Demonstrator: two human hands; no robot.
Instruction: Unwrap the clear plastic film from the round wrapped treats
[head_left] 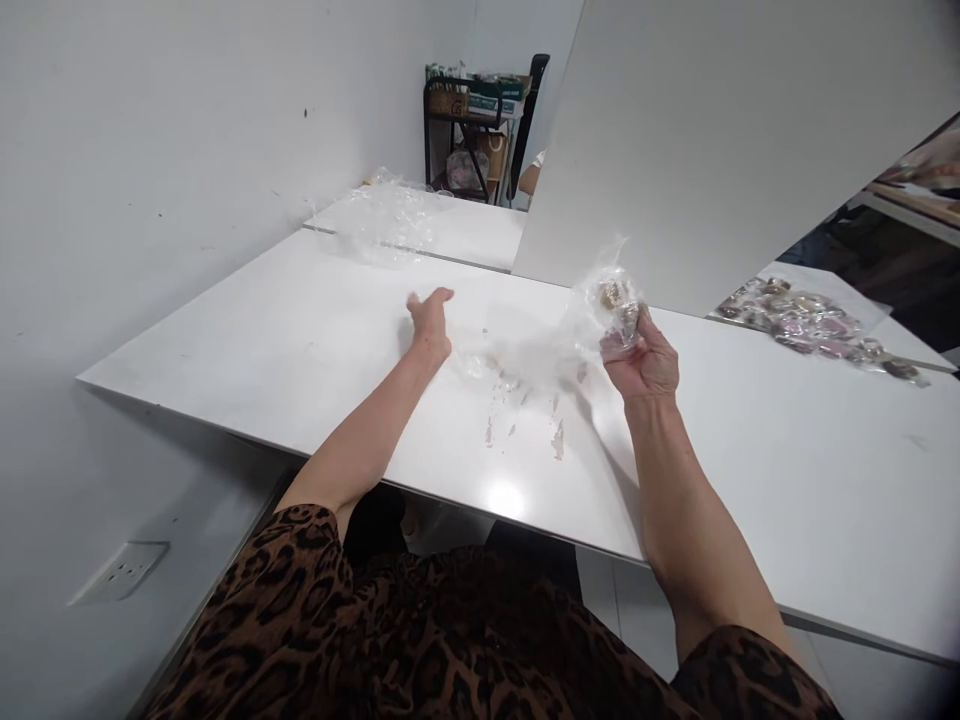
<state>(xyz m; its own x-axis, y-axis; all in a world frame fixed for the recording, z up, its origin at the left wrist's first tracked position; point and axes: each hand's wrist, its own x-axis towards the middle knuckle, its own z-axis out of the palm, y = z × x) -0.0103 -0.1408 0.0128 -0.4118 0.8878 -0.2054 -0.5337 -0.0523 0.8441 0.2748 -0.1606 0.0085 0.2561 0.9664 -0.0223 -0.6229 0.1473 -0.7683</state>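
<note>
My right hand (645,360) is closed on a clear plastic bag (592,300), raised above the white table. Inside the bag is a small gold-brown item whose kind I cannot make out, with something pinkish below it. A blurred stretch of the clear plastic reaches left over the table. My left hand (430,322) is held over the table to the left of the bag, thumb and fingers apart, with nothing visible in it.
Crumpled clear plastic bags (382,215) lie at the far left of the table (247,320). Several wrapped gold-brown and pink items (817,320) lie on the right. A white partition (675,150) stands behind the table; a black cart (465,120) holds boxes beyond.
</note>
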